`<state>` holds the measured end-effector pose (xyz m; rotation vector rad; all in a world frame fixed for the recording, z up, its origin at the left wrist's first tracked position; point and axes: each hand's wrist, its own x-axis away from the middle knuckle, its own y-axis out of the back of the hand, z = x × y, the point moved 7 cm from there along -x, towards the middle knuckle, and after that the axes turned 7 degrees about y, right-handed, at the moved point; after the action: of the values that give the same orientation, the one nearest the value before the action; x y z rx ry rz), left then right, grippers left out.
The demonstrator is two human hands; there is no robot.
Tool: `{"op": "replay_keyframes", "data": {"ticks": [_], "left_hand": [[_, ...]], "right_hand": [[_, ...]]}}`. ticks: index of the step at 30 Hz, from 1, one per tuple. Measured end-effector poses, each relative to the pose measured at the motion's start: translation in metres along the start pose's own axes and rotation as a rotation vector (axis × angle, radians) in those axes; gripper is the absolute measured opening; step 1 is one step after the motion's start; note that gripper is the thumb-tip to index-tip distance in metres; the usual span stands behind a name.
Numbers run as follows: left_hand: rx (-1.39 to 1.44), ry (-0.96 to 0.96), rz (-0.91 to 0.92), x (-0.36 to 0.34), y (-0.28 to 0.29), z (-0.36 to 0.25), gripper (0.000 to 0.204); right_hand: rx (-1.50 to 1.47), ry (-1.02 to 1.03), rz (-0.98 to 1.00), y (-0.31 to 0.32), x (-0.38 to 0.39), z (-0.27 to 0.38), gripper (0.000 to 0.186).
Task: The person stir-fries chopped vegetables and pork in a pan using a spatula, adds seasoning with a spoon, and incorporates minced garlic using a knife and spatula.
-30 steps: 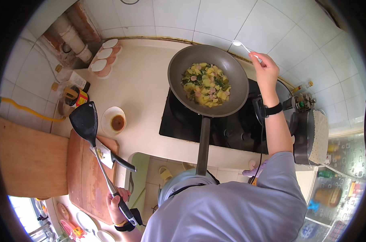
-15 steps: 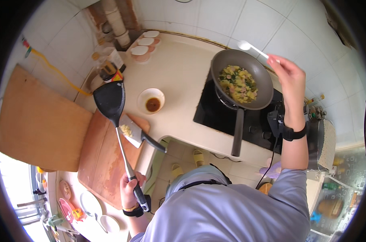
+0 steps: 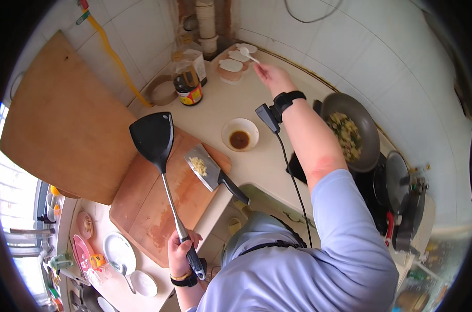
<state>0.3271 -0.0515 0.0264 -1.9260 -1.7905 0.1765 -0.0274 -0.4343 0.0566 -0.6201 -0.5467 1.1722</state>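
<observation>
My left hand (image 3: 181, 250) is closed around the black handle of a spatula (image 3: 154, 136), its wide black blade raised above the wooden cutting board (image 3: 152, 203). Between the fingers of my right hand (image 3: 273, 78) is a small white spoon (image 3: 250, 56), held over the seasoning jars (image 3: 231, 69) with white lids in the far corner. Whether the spoon touches them I cannot tell. A grey frying pan (image 3: 370, 130) at the right holds diced yellow and green food (image 3: 344, 136), partly hidden by my right arm. On the board, a cleaver (image 3: 210, 171) carries chopped garlic (image 3: 198, 166).
A white bowl (image 3: 240, 126) with brown sauce stands mid-counter. Behind it is a dark sauce bottle (image 3: 188, 89). A large board (image 3: 64, 125) leans at the left. Dishes, including a white plate (image 3: 119, 252), lie lower left. A black cable (image 3: 293, 187) hangs from my right wrist.
My right hand has swung left with the spoon, from beside the frying pan to the seasoning jars. The view has turned, shifting the counter rightward. The spatula stays in my left hand.
</observation>
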Motion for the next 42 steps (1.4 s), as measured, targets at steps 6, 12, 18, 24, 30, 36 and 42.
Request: {"op": "replay_keyframes", "data": {"ticks": [6,12,18,24,30,36,42], "left_hand": [[0.033,0.014,-0.271,-0.003,0.013,-0.016,0.027],[0.014,0.045,-0.411,-0.025,0.019,-0.022,0.030],[-0.011,0.081,-0.414,-0.050,0.018,-0.023,0.030],[-0.013,0.088,-0.382,-0.065,0.012,-0.023,0.030],[0.014,0.104,-0.369,-0.067,0.013,-0.023,0.032],[0.013,0.100,-0.375,-0.065,0.015,-0.023,0.030],[0.016,0.093,-0.411,-0.063,0.019,-0.024,0.029]], "right_hand": [[0.188,-0.138,-0.126,0.051,-0.093,-0.090,0.021],[0.853,0.030,-0.115,0.071,-0.160,-0.117,0.038],[1.009,0.199,-0.112,0.086,-0.186,-0.122,0.036],[0.905,0.291,-0.118,0.051,-0.169,-0.098,0.033],[0.399,0.096,-0.111,0.017,-0.159,-0.091,0.036],[-0.070,-0.075,-0.082,0.003,-0.168,-0.110,0.027],[-0.022,-0.057,0.080,0.007,-0.179,-0.118,0.013]]}}
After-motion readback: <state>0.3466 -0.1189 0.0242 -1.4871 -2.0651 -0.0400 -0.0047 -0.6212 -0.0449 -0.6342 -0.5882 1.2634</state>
